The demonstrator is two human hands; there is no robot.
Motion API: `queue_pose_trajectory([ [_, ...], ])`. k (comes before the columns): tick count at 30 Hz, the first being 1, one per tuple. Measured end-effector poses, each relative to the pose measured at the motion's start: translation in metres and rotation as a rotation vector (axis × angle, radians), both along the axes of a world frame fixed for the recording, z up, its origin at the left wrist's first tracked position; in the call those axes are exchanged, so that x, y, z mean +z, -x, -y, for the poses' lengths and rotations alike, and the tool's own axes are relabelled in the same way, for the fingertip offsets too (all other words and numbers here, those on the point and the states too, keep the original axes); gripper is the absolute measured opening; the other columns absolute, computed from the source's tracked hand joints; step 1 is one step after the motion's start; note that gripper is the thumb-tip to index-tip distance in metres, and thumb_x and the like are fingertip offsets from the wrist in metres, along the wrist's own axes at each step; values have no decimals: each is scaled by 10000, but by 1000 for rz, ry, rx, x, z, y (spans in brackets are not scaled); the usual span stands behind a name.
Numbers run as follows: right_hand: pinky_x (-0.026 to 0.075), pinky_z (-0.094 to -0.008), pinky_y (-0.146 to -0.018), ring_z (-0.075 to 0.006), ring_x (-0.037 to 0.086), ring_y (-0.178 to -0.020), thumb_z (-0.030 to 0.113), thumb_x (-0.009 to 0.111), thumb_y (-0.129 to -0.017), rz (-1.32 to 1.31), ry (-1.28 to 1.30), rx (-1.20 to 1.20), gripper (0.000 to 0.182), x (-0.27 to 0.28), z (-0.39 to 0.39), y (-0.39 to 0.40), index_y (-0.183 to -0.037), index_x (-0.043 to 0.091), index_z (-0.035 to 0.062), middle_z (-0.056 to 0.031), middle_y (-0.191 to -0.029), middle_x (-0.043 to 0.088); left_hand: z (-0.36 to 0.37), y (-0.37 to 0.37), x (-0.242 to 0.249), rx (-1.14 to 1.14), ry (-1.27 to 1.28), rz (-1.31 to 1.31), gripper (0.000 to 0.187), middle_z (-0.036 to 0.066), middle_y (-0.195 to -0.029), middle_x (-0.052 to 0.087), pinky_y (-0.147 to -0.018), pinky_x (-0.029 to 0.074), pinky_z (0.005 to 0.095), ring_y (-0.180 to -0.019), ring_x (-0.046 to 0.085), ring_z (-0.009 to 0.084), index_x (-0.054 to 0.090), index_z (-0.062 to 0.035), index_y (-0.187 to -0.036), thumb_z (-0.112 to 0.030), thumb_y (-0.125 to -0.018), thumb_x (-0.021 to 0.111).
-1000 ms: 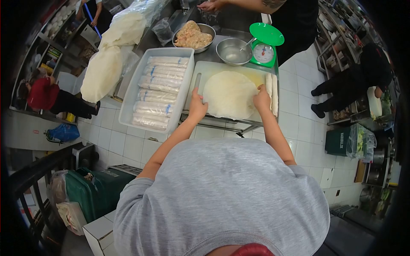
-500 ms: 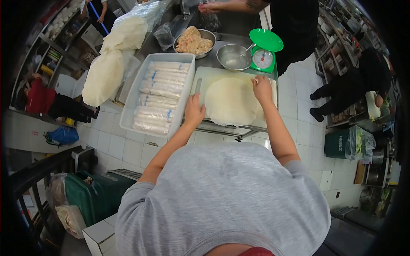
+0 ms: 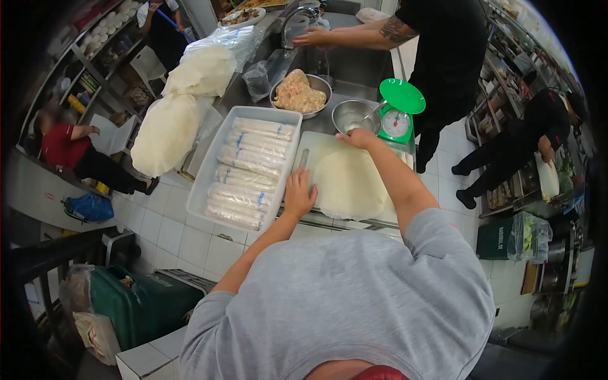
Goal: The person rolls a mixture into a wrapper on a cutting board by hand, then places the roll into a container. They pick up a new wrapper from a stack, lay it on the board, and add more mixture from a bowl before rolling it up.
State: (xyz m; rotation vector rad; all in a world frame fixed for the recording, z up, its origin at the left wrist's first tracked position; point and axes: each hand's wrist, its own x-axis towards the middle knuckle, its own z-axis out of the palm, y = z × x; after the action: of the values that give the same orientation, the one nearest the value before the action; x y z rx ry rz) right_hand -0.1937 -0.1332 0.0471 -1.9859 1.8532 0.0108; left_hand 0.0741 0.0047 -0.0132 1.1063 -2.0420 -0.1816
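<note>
A round, thin, pale wrapper sheet [image 3: 348, 180] lies flat on the white cutting board [image 3: 308, 144]. My left hand [image 3: 299, 194] rests at the board's left edge, fingers stretched out beside the sheet. Reaching across the sheet's far edge, my right hand [image 3: 358, 138] is at the near rim of a metal bowl [image 3: 346, 114]. Its fingers are curled together, and what they hold, if anything, is hidden. A spoon [image 3: 373, 111] leans in that bowl. Left of the board stands a plastic tub [image 3: 201, 183] with several wrapped, blue-printed rolls [image 3: 244, 174].
Behind are a bowl of minced filling [image 3: 300, 92], a green scale [image 3: 397, 122] and a sink [image 3: 361, 66], where a co-worker's hands [image 3: 310, 37] are under the tap. Stacked wrapper sheets [image 3: 166, 133] lie at left. Other people stand on both sides.
My right hand has left the sheet's upper right edge and moved left and away to the metal bowl. My left hand stays by the board's edge. The view has shifted slightly.
</note>
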Motion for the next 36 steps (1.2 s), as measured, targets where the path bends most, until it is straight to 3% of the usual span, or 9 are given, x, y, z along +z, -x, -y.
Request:
queue_pose_trajectory([
  [4, 467, -437, -783, -351, 611, -919, 483, 487, -926, 330, 607, -159, 510, 4, -16, 13, -867, 680, 15, -206, -946, 637, 1, 0, 0, 7, 16, -7, 454, 232, -1202, 479, -922, 395, 477, -1066, 468, 410, 490, 19, -1189, -156, -792, 625],
  [10, 466, -434, -748, -345, 605, -870, 324, 596, -892, 599, 428, -244, 310, -19, -96, 26, -847, 646, 21, -183, -903, 620, 1, 0, -1, 26, 25, 8, 434, 221, -1198, 486, -915, 398, 478, -1063, 479, 402, 508, 12, -1167, -151, -784, 628],
  [14, 340, -436, -1056, -342, 464, -1242, 378, 569, -893, 159, 692, 288, 518, -91, -103, -17, -1214, 542, -28, -229, -1297, 510, -1, 3, -2, 42, 20, 37, 420, 212, -1200, 490, -916, 397, 480, -1072, 482, 396, 515, 5, -1156, -147, -781, 625],
  [16, 222, -442, -1134, -360, 314, -1357, 407, 546, -898, 249, 477, 491, 659, -74, -107, -62, -1342, 408, -60, -235, -1428, 380, 2, 2, -4, 43, 15, 40, 425, 210, -1203, 489, -919, 396, 478, -1076, 479, 394, 510, 5, -1161, -144, -779, 624],
  [19, 223, -433, -1134, -364, 302, -1362, 416, 535, -901, 155, 496, 459, 704, -76, -101, -80, -1376, 344, -68, -246, -1440, 352, 3, 1, -9, 37, 8, 44, 441, 209, -1204, 484, -921, 394, 471, -1078, 473, 394, 499, 7, -1174, -140, -777, 624],
  [24, 136, -462, -1153, -400, 208, -1395, 487, 518, -892, 37, 428, -221, 815, -81, -139, -21, -1381, 286, -122, -304, -1468, 254, 2, 2, -7, 47, -24, 28, 426, 206, -1179, 494, -917, 397, 467, -1067, 478, 392, 508, 8, -1165, -132, -780, 625],
  [29, 90, -486, -1154, -436, 144, -1405, 552, 484, -888, -93, 360, -461, 909, -82, -209, -18, -1392, 219, -156, -356, -1467, 187, 2, 3, -5, 40, 12, 5, 393, 213, -1169, 505, -910, 400, 475, -1057, 486, 392, 518, 15, -1140, -130, -788, 615],
  [32, 84, -475, -1157, -419, 142, -1411, 555, 470, -894, -87, 347, -494, 892, -75, -157, -22, -1396, 229, -143, -338, -1475, 190, 1, 2, -5, 33, 13, -2, 380, 209, -1164, 509, -909, 400, 473, -1054, 487, 390, 516, 15, -1142, -119, -798, 606],
  [36, 137, -467, -1153, -402, 199, -1400, 516, 501, -888, 16, 420, -8, 846, -79, -94, -42, -1387, 269, -128, -311, -1471, 240, 3, 1, -10, 40, -2, -12, 367, 207, -1161, 510, -910, 403, 465, -1047, 490, 391, 514, 13, -1148, -151, -829, 594],
])
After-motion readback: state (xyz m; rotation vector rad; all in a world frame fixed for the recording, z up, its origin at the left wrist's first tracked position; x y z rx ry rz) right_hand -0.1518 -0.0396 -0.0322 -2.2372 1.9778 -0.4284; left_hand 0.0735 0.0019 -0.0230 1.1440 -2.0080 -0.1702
